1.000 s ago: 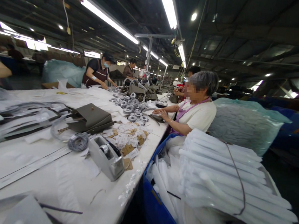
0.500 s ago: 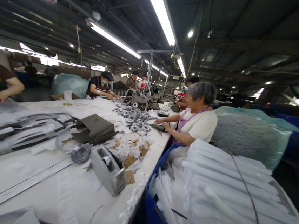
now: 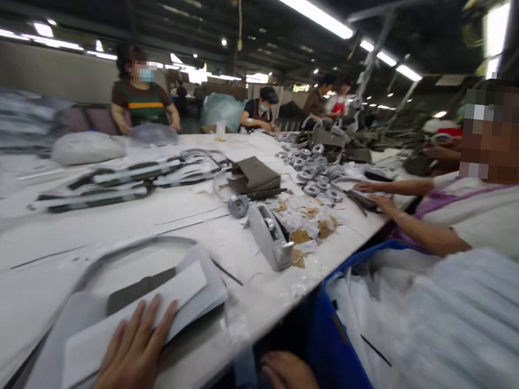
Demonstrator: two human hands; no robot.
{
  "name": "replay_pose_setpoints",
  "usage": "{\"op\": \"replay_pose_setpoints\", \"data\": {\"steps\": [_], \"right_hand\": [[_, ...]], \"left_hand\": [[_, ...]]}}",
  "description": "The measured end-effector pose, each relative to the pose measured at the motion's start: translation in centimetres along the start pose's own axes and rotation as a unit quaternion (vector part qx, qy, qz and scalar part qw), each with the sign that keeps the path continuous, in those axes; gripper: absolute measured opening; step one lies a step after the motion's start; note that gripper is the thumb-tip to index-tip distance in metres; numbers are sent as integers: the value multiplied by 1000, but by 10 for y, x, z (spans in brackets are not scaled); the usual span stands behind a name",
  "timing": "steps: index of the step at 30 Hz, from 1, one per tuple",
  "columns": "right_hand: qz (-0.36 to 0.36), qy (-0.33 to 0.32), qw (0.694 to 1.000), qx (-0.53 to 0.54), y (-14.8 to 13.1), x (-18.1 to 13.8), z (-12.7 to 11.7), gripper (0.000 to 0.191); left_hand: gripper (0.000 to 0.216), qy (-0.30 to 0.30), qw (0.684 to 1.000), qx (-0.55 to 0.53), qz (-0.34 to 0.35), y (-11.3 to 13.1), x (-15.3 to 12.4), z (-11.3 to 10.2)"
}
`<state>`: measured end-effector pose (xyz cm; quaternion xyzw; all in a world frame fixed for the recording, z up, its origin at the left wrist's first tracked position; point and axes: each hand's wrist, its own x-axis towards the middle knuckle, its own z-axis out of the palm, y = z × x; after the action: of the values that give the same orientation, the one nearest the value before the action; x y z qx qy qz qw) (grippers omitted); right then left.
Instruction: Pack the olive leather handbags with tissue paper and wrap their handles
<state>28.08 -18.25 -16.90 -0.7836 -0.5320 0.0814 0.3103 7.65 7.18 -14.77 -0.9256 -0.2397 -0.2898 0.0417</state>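
My left hand (image 3: 137,348) lies flat with fingers spread on a folded white sheet (image 3: 186,288). Under that sheet is a dark grey-green bag (image 3: 140,291), partly hidden by pale wrapping, with a grey wrapped strap (image 3: 144,243) arching behind it on the table. My right hand (image 3: 294,384) hangs low past the table edge, near my lap and the blue bin. Its fingers are loosely stretched and slightly blurred, and nothing shows in them.
A tape dispenser (image 3: 270,235), a coiled grey strap (image 3: 239,205), a grey-green bag (image 3: 256,179) and loose tags (image 3: 305,223) lie ahead on the white table. A blue bin (image 3: 340,349) holds white wrapping at right. A co-worker's hands (image 3: 378,197) work nearby.
My view has swung left and down. Both my hands have come into view, along with the bag and white sheet under the left one.
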Motion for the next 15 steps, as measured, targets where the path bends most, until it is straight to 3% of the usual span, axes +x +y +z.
{"op": "replay_pose_setpoints", "data": {"steps": [3, 7, 11, 15], "right_hand": [[-35, 3, 994, 100, -12, 25, -10, 27], [-129, 19, 989, 63, -27, 74, -23, 31], [-148, -33, 986, -67, -23, 122, 0, 60], [-117, -88, 978, -146, -22, 142, 27, 83]], "left_hand": [[71, -9, 998, 54, -12, 2, 3, -5], [70, -13, 998, 58, -34, -3, 14, -13], [69, 8, 997, 43, -63, -12, 23, -22], [71, 13, 997, 37, -70, -17, 25, -26]]}}
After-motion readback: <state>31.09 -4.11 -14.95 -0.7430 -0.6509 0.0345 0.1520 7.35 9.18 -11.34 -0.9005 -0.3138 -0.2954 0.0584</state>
